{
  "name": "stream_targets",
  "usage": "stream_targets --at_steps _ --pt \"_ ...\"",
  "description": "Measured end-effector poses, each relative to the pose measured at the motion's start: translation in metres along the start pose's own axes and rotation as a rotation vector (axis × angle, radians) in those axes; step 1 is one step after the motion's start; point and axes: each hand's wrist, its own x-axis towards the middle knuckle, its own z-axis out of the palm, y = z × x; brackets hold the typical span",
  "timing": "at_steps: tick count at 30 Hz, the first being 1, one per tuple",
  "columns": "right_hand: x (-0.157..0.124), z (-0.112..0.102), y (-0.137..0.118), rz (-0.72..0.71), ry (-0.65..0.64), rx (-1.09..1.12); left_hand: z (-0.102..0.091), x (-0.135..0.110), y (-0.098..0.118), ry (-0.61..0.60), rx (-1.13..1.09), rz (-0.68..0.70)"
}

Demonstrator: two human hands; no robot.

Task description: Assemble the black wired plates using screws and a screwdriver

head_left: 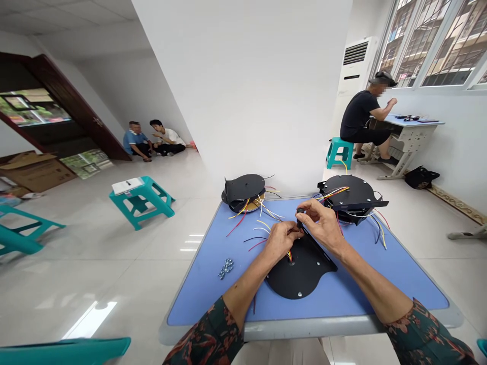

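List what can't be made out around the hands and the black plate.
From the head view:
- Where the coloured wires meet the black plate: hidden by the left hand.
- The full shape of the small dark part: partly hidden by the right hand.
- The separate small metal pieces: too small to tell apart.

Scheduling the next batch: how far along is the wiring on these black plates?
Looks done: two round black metal plates with coloured wires attached. In hand: the left hand and right hand work at a third black plate. Remaining: silver fasteners lie loose on the blue table.
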Motion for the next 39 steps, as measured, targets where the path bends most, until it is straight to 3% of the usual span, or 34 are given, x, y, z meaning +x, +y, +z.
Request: stream_targets --at_steps 5,12,20,27,35,39 --pt "-0.0014 0.0006 0.0013 0.069 -0.112 0.117 -0.0009 -0.0012 0.0006 -0.026 -0.043 0.033" --pt "0.0004 0.0007 0.0021 0.053 -0.002 -0.005 0.0014 0.0008 -0.0015 0.033 -0.07 -0.011" --pt "-0.0017 0.0019 0.0048 0.07 -0.083 0.147 0.003 0.0014 -0.0076 0.042 -0.12 -0.019" --pt "0.0004 -0.0016 0.002 0.039 0.004 0.032 0.0022 0.0 -0.0035 0.008 -0.08 -0.006" --pt "-0.0013 0.0008 0.0033 0.079 -0.093 0.171 0.0012 0.0002 -0.002 0.011 -0.04 0.013" --pt "-0.0016 0.0012 0.0028 0.064 -0.062 0.125 0.0017 -0.0008 -0.0007 0.009 -0.019 0.013"
